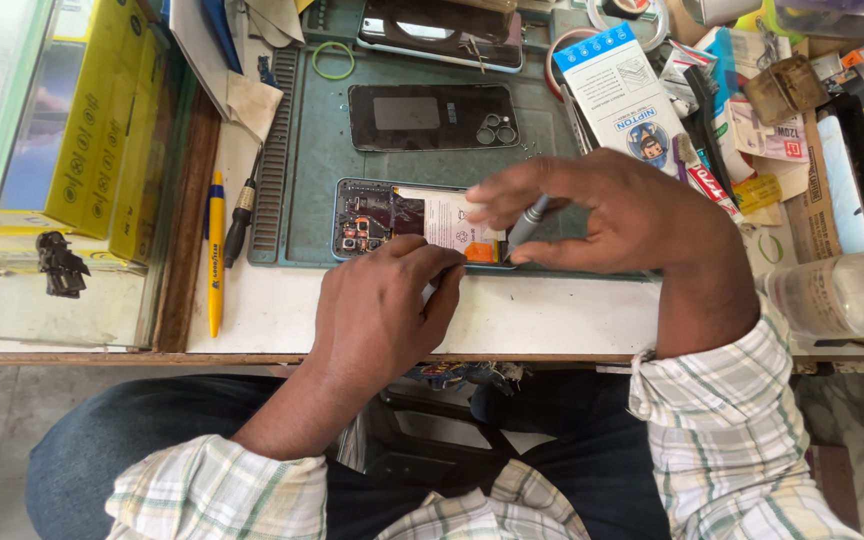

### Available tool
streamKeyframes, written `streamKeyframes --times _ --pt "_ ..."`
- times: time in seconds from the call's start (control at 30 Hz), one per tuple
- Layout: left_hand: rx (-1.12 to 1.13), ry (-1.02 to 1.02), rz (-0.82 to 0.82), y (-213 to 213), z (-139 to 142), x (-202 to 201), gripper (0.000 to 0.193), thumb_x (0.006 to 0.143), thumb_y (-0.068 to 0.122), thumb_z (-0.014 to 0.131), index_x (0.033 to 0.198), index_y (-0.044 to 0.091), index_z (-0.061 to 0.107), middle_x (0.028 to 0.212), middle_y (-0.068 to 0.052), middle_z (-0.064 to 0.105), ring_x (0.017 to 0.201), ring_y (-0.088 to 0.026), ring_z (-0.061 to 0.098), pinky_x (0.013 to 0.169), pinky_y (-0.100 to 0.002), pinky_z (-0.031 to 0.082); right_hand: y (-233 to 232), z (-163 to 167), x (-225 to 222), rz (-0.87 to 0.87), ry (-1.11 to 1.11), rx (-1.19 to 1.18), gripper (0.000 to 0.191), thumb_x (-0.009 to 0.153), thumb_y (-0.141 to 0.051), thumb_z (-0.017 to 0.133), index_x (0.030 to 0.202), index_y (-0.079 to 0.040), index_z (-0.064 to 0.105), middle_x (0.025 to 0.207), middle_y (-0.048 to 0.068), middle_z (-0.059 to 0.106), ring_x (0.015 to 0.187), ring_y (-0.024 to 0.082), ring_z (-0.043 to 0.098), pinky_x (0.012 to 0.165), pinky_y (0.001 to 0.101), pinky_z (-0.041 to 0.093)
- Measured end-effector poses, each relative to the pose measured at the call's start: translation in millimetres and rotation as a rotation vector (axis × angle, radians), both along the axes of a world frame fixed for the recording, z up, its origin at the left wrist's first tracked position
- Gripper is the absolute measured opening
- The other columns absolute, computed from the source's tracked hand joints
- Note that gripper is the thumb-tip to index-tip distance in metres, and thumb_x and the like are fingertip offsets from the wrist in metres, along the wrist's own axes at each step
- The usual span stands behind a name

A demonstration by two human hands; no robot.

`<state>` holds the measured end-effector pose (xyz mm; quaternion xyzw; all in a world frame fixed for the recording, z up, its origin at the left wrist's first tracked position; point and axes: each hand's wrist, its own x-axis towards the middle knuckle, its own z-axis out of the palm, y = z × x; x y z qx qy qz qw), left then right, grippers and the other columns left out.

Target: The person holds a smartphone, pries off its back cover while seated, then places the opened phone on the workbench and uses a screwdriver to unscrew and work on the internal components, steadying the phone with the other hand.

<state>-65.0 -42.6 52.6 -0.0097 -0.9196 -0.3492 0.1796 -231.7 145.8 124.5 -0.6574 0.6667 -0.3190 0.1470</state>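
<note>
Opened phone on the mat, back cover already off, tool at its lower edge.

The opened phone [402, 220] lies on the green mat [312, 160], circuit board and battery bare; its removed back cover [432, 117] sits just beyond. The left hand [382, 310] presses its near edge, holding nothing. The right hand [612, 210] pinches a grey tool [524, 226], tip apparently at the battery; inner parts remain in place.

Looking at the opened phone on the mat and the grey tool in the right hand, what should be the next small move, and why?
Probably lower the tool tip onto the phone's lower edge and work it there. The right hand holds the grey tool tilted, tip down by the orange patch at the edge of the opened phone. The left hand presses on the near edge and steadies it on the green mat.
</note>
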Motion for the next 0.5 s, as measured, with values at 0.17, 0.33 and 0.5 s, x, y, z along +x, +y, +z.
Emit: streamKeyframes --times 0.17,0.33,0.5 --pt "-0.006 0.002 -0.003 0.3 0.2 -0.2 0.012 0.091 0.02 0.071 0.09 0.009 0.078 0.079 -0.007 0.071 0.064 -0.027 0.07 0.056 -0.041 0.055 -4.2 -0.1 2.5 -0.21 0.065 0.193 0.04 0.084 -0.021 0.084 0.12 -0.013 0.07 0.106 0.004 0.081 0.094 0.018 0.081 0.078 0.0304 0.064" --pt "-0.005 -0.038 0.001 1.1 -0.5 -1.0 0.012 0.091 0.02 0.071 0.09 0.01 0.078 0.078 -0.006 0.071 0.061 -0.026 0.07 0.055 -0.041 0.055 -3.1 2.7 2.1 -0.265 0.136 0.209 0.041 0.083 -0.022 0.082 0.121 -0.014 0.069 0.101 0.006 0.08 0.09 0.019 0.08 0.075 0.0313 0.062" --pt "-0.015 -0.01 0.005 0.5 -0.8 -0.8 0.011 0.091 0.019 0.072 0.09 0.01 0.078 0.078 -0.006 0.072 0.063 -0.026 0.071 0.056 -0.04 0.055 -3.5 0.5 3.4 -0.098 0.067 0.052 0.037 0.097 -0.022 0.077 0.131 -0.014 0.064 0.111 0.003 0.08 0.1 0.018 0.081 0.084 0.0281 0.063"
